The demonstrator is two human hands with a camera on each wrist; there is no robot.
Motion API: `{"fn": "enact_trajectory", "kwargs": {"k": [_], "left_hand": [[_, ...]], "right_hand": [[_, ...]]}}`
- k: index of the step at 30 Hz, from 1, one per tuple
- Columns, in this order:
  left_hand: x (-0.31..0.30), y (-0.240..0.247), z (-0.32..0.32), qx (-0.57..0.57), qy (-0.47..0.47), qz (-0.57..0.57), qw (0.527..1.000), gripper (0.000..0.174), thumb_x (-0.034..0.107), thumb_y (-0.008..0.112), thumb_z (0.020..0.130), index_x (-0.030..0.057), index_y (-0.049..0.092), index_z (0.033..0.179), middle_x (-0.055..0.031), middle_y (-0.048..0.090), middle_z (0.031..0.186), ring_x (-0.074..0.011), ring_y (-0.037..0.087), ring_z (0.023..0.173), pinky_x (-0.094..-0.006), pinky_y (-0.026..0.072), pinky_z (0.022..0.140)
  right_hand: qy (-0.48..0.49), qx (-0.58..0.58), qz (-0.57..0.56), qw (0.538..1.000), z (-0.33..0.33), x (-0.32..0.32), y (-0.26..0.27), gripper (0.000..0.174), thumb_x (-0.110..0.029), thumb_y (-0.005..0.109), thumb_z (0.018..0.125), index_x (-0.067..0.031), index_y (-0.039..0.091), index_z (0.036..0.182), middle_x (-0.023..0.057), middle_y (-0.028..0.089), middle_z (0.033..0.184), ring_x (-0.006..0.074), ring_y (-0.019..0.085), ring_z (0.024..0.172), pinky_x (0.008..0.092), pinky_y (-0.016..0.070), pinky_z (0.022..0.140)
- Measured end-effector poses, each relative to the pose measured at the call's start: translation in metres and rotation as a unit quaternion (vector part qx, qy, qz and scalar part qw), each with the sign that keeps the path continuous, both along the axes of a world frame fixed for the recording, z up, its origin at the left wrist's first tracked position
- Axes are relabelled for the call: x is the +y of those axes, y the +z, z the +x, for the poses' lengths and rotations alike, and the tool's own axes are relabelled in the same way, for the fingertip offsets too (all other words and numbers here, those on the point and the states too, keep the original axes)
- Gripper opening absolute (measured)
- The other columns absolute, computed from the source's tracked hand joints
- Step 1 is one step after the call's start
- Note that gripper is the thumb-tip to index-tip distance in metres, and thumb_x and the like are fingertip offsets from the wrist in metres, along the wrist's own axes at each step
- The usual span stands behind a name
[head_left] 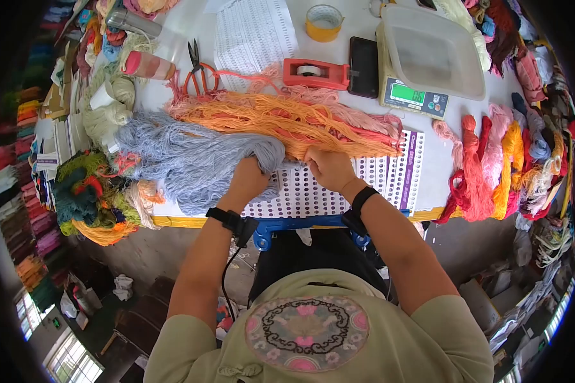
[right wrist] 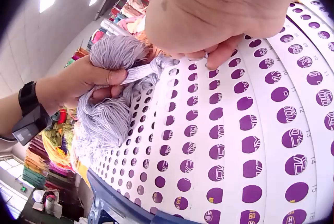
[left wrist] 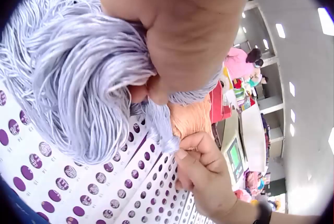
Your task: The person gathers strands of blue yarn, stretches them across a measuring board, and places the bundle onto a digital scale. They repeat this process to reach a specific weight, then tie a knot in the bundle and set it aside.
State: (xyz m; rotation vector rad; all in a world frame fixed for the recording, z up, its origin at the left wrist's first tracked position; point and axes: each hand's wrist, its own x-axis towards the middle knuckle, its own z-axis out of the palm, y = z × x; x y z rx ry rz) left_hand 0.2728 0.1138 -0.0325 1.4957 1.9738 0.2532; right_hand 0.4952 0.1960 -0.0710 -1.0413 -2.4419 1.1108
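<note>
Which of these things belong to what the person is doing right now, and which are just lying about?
In use:
- blue-grey yarn, gripped by the left hand, a thin strand apparently pinched by the right hand
- perhaps the punched cards beneath

Apparently just lying about, untouched:
- scissors
- tape roll
- red tape dispenser
- phone
- scale

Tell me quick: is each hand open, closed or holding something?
Left hand: closed, gripping the blue-grey yarn.
Right hand: closed, seemingly pinching the end of that same yarn.
</note>
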Motion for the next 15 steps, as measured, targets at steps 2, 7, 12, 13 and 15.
{"fn": "enact_trajectory", "kwargs": {"k": [2,7,12,13,15], "left_hand": [[0.004,0.006,-0.002,-0.160,0.101,-0.095,0.977,0.032,0.020,0.072,0.072,-0.0062,0.066,0.089,-0.0260,0.066,0.087,-0.0394,0.064,0.084,-0.0435,0.0521,0.075],[-0.003,-0.024,0.013,-0.065,0.055,-0.002,0.996,0.037,0.029,0.074,0.073,-0.0036,0.068,0.089,-0.0237,0.067,0.086,-0.0379,0.065,0.084,-0.0437,0.0523,0.075],[0.015,0.000,0.019,0.120,-0.036,-0.093,0.988,0.039,0.035,0.075,0.071,-0.0012,0.069,0.083,-0.0206,0.067,0.084,-0.0371,0.065,0.081,-0.0420,0.0526,0.072],[0.016,-0.008,0.015,0.137,-0.041,-0.069,0.987,0.039,0.036,0.076,0.070,-0.0011,0.069,0.081,-0.0200,0.067,0.083,-0.0370,0.065,0.079,-0.0418,0.0527,0.071],[0.017,-0.019,0.009,0.155,-0.048,-0.045,0.986,0.040,0.037,0.076,0.069,-0.0009,0.069,0.080,-0.0195,0.067,0.082,-0.0368,0.065,0.078,-0.0416,0.0527,0.070]], "right_hand": [[0.001,-0.004,-0.008,1.000,0.000,0.000,-0.001,0.007,-0.016,0.054,0.085,-0.0145,0.057,0.091,0.0071,0.065,0.073,0.0296,0.064,0.069,0.0427,0.0489,0.061],[-0.010,0.006,-0.008,1.000,0.000,-0.001,-0.004,0.008,-0.017,0.054,0.085,-0.0139,0.057,0.091,0.0081,0.065,0.075,0.0306,0.064,0.070,0.0431,0.0487,0.060],[-0.007,-0.030,-0.014,0.999,-0.004,-0.001,0.001,0.007,-0.016,0.054,0.083,-0.0129,0.057,0.089,0.0086,0.066,0.076,0.0305,0.064,0.069,0.0436,0.0489,0.060],[-0.007,-0.029,-0.010,1.000,-0.005,0.000,-0.001,0.007,-0.016,0.054,0.083,-0.0129,0.057,0.089,0.0086,0.066,0.076,0.0305,0.064,0.069,0.0436,0.0489,0.060],[-0.013,-0.021,0.013,1.000,-0.005,-0.003,-0.004,0.007,-0.015,0.055,0.082,-0.0127,0.057,0.088,0.0085,0.066,0.076,0.0307,0.064,0.069,0.0435,0.0491,0.060]]}}
